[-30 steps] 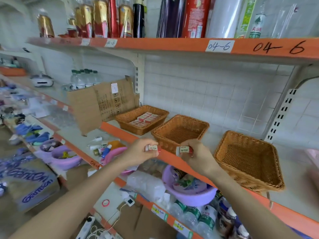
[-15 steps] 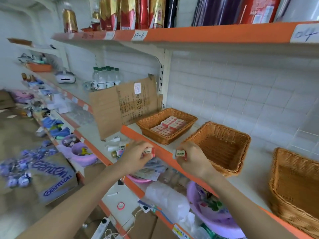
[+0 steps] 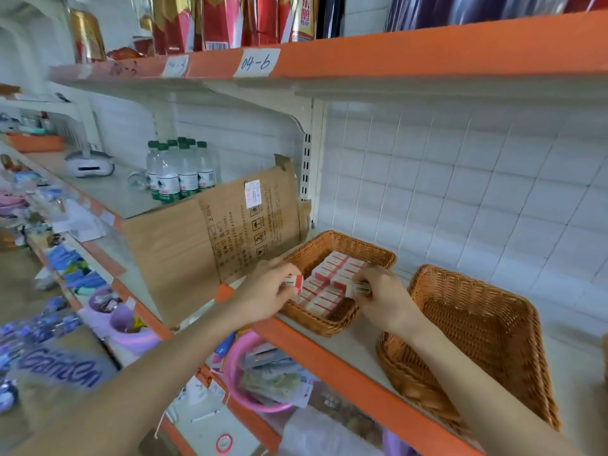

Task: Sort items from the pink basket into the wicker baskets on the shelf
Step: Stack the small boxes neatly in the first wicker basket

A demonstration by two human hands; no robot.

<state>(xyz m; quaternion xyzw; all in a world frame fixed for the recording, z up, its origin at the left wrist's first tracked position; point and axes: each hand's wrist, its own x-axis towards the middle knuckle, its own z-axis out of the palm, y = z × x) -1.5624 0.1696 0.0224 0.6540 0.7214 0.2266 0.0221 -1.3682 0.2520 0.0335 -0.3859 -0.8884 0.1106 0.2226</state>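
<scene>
Left hand (image 3: 266, 291): fingers clamped on 1 small box (image 3: 292, 282).
Right hand (image 3: 381, 299): fingers pinching another box (image 3: 360, 287).
Change: both hands moved from shelf edge (image 3: 332, 358) to over the left wicker basket (image 3: 371, 255).
Meaning: drop-in likely next.

Bare forearms (image 3: 148, 383) lead to bare left hand (image 3: 266, 292) and right hand (image 3: 383, 299)
</scene>
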